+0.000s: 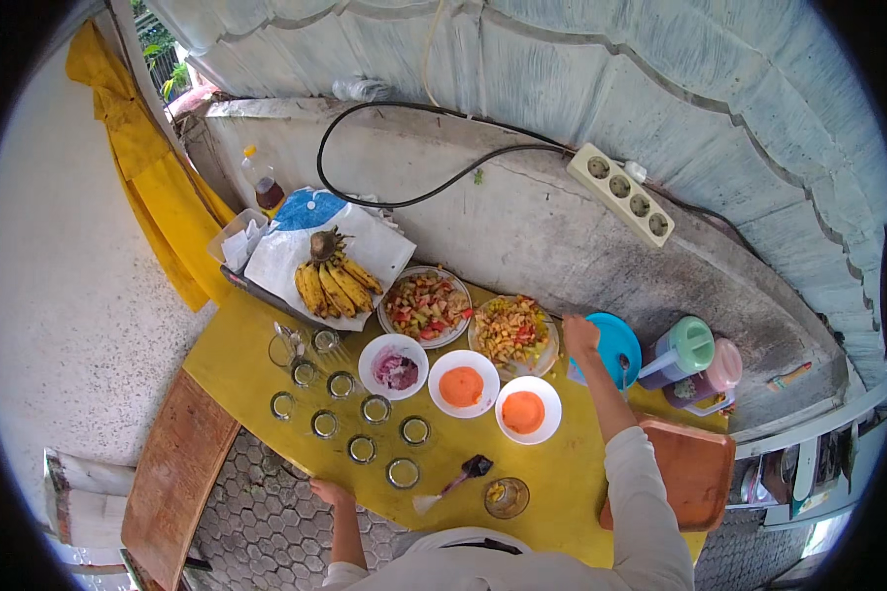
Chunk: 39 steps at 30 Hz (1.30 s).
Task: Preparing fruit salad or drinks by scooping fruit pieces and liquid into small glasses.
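Note:
My right hand [581,337] is closed on a metal utensil handle at the right edge of the plate of diced fruit [514,332], beside a turquoise plate [612,343] with a spoon on it. My left hand [331,493] rests at the yellow table's near edge [562,487]; whether it grips the edge is unclear. In front of me stands a glass [506,498] with some yellow pieces inside. Left of it lies a spatula [458,482] with a dark-smeared end. Three white bowls hold purple mash [395,367] and orange contents [460,386]. Several clear glasses [361,448] stand at the left.
Bananas [336,284] lie on a covered tray at the back left, near a second plate of cut fruit [426,306]. Two lidded pitchers [684,351] and an orange-brown tray [691,473] are at the right. A power strip [621,194] hangs over the wall.

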Tool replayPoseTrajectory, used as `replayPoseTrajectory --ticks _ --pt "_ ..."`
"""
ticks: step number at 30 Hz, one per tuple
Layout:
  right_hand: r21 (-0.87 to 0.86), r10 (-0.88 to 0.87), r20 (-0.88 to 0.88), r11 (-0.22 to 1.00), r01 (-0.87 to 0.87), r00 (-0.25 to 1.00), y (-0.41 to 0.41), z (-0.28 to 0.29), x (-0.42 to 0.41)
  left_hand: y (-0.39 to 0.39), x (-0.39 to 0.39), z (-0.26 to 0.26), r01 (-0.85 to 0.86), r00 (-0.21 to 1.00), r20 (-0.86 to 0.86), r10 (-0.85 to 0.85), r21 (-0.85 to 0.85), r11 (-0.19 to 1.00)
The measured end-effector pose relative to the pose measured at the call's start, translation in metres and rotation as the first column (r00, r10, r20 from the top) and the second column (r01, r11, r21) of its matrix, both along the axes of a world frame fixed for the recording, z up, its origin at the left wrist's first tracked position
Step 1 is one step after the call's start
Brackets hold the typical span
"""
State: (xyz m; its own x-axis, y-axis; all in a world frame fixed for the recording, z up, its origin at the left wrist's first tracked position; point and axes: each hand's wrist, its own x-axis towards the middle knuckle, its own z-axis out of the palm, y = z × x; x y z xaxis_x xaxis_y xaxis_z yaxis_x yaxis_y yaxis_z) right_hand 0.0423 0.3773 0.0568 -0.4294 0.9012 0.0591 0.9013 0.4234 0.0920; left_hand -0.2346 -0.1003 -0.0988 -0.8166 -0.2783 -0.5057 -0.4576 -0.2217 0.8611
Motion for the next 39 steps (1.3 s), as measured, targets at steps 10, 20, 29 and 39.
replayPoseTrajectory --ticks 10,20,29,39 --pt "-0.02 0.037 -0.065 0.999 -0.038 0.997 0.014 -0.001 -0.004 0.007 0.001 0.009 -0.005 1.0 0.001 0.005 -0.07 0.998" --pt "0.036 0.049 -0.122 0.998 -0.045 0.991 -0.013 0.003 0.014 -0.007 -0.003 -0.008 0.039 0.999 0.001 -0.039 -0.069 0.997" --pt "-0.108 0.051 -0.598 0.984 -0.143 0.8 -0.11 0.083 0.063 0.009 0.004 0.014 0.043 0.999 0.004 -0.043 -0.04 0.998" --pt "-0.685 -0.374 -0.708 0.57 -0.453 0.599 -0.234 0.084 0.145 0.007 0.0 0.016 0.038 0.994 0.109 -0.026 -0.111 0.993"
